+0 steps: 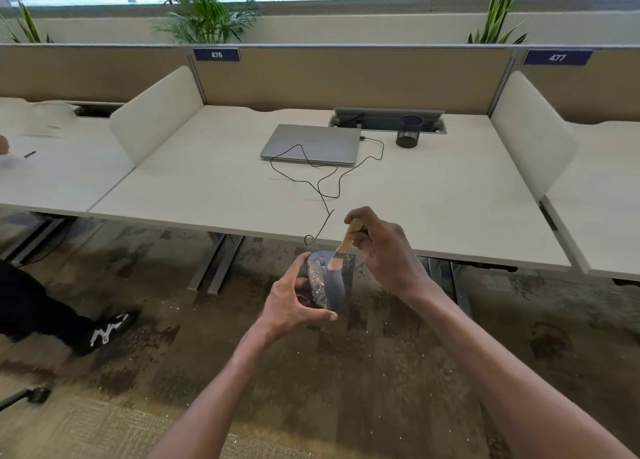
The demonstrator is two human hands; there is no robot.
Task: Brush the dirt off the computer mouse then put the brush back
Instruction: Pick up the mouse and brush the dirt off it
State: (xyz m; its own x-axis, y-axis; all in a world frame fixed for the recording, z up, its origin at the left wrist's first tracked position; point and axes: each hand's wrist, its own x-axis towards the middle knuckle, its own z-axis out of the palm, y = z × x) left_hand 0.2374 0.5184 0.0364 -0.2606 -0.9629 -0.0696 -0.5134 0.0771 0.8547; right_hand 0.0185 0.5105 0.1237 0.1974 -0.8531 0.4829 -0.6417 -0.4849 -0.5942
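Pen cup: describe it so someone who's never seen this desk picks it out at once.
Start at the desk under the divider label 476. A closed silver laptop lies near its back edge; just right of that, in front of the open cable tray, stands the pen cup. It is the only black mesh cylinder there, upright and apparently empty.

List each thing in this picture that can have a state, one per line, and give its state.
Grey corded computer mouse: held off the desk, dirt on its side.
Wooden-handled brush: bristles on the mouse.
Left hand: grips the mouse.
Right hand: grips the brush handle.
Silver laptop: lid closed, cable plugged in.
Black mesh pen cup: upright; contents cannot be told.
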